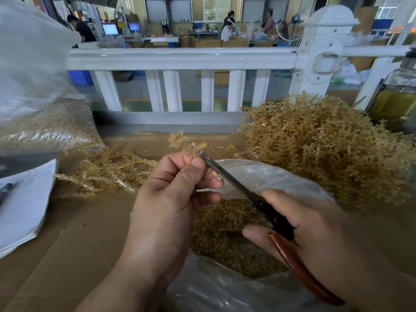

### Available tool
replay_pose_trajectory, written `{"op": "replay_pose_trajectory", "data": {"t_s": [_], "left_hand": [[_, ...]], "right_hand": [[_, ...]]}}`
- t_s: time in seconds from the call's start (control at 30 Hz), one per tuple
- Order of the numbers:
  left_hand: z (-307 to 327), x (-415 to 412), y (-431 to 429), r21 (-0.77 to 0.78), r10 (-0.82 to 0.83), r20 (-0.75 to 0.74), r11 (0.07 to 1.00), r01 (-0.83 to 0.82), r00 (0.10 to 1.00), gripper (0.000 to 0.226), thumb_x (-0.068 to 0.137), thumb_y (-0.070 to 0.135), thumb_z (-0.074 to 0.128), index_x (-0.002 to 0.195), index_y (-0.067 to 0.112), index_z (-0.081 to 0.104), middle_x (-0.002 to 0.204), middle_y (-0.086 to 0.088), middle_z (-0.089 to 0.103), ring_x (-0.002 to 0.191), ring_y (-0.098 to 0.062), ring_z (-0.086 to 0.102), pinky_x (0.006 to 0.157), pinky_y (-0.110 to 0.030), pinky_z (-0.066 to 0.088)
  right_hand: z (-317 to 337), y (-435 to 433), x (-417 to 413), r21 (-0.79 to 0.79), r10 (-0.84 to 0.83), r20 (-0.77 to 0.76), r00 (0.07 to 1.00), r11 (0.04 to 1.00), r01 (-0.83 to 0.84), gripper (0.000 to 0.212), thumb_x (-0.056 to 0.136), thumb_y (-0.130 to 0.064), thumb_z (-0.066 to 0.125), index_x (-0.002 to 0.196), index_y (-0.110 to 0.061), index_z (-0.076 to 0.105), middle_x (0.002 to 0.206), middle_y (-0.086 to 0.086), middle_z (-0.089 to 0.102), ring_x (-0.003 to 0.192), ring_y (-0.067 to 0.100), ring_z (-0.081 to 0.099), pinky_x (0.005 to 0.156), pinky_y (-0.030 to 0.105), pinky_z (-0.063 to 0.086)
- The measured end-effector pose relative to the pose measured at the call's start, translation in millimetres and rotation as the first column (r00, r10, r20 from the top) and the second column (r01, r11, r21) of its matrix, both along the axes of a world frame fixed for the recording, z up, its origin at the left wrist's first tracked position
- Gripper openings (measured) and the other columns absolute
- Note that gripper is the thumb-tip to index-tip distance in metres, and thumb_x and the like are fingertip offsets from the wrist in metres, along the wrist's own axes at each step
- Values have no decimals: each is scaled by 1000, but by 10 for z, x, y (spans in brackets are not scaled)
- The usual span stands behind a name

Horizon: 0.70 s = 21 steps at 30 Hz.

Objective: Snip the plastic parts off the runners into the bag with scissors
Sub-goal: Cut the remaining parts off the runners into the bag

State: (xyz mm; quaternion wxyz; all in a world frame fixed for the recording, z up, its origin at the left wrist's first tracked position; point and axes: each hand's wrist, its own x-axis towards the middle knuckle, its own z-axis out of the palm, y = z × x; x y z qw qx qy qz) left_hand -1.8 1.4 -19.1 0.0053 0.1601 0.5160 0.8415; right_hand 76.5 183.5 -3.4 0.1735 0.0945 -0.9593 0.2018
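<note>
My left hand (171, 199) pinches a short amber plastic runner (191, 146) whose end sticks up above my fingers. My right hand (315, 239) grips the scissors (236, 183) by their red-brown handles, and the blades lie against the runner beside my left thumb. Below both hands sits an open clear plastic bag (258, 176) holding a heap of small amber cut parts (225, 228). A blurred piece (176, 139) hangs in the air just above the runner.
A big tangled pile of amber runners (319, 149) lies at the right, and a smaller heap (105, 172) at the left. A filled clear bag (49, 127) stands far left, with papers and a pen (22, 203) in front. A white railing (180, 59) runs behind. A jar (396, 93) is at the right edge.
</note>
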Motion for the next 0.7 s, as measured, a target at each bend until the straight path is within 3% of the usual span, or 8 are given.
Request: {"op": "replay_pose_trajectory", "data": {"t_s": [0.3,0.7], "left_hand": [[-24,-10,-1,0,-35,-1,999,35,999,9,78,35,72,71,29,72,77,-6,68,76,-15,68,62,-25,55],[-58,-20,12,7,-38,25,999,38,999,18,87,26,67,69,28,71,73,-4,68,72,-16,66,63,-24,55]], "right_hand": [[-32,31,-15,13,-2,-12,1000,1000,2,51,84,-77,39,99,-35,64,60,-18,47,60,2,52,51,17,38],[-21,58,-24,28,17,0,1000,999,-17,47,86,-73,40,92,-32,63,59,-17,48,61,3,53,53,18,40]]}}
